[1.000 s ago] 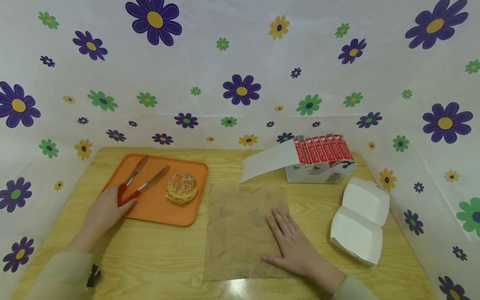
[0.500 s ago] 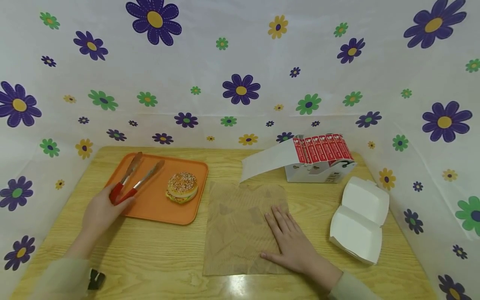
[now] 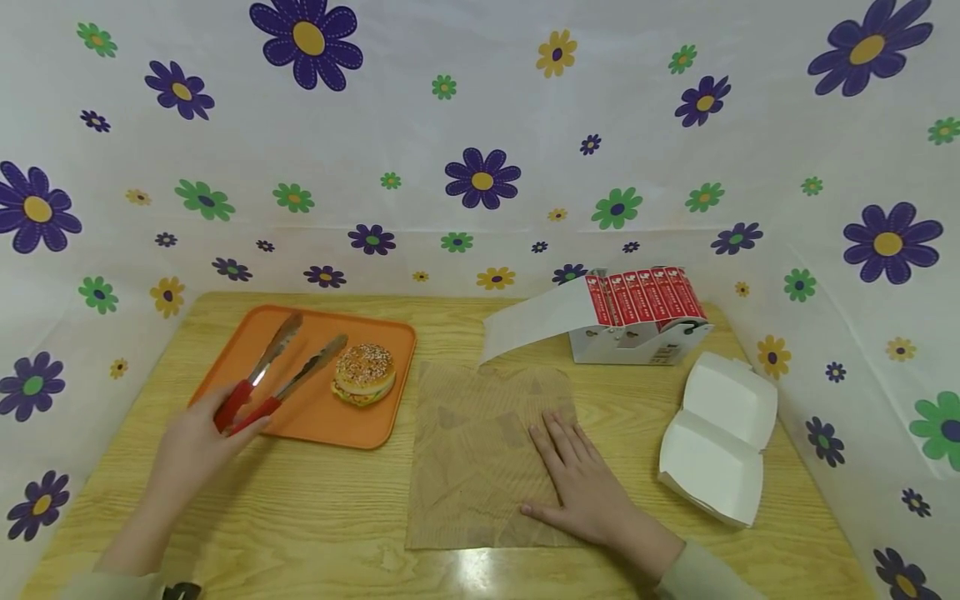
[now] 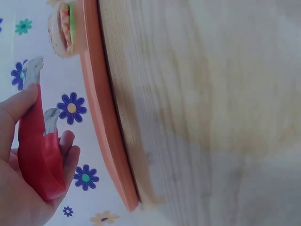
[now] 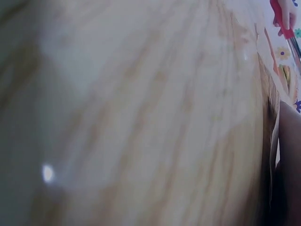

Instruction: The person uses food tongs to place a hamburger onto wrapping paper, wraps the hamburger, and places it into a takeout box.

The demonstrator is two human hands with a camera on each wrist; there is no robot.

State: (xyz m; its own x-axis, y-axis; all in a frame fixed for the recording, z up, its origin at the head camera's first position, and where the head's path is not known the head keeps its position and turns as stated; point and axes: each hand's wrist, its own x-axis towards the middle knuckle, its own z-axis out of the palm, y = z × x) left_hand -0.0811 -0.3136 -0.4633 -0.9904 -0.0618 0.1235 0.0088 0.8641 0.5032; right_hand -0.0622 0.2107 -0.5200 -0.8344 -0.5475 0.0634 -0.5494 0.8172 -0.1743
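Note:
In my left hand (image 3: 187, 446) I hold a pair of tongs (image 3: 235, 404) by its red handles, the metal arms spread apart above the orange tray (image 3: 322, 427). The left wrist view shows fingers and thumb around the handles (image 4: 41, 155). A burger (image 3: 364, 371) with a seeded bun sits on the tray, just right of the tong tips. My right hand (image 3: 585, 492) lies flat, fingers spread, on the right part of a square sheet of brown paper (image 3: 465, 450). Mostly tabletop fills the right wrist view, with the paper's edge (image 5: 269, 108) at its right.
An opened white clamshell box (image 3: 712, 467) stands at the right of the wooden table (image 3: 300, 508). Behind the paper is a white holder with red-labelled packets (image 3: 648, 298), its long flap slanting down left. A flower-print sheet (image 3: 420, 125) encloses the back and sides.
My left hand first shifted a little left, then back toward the near edge, while the tong tips swung right, closer to the burger. My right hand stays on the paper.

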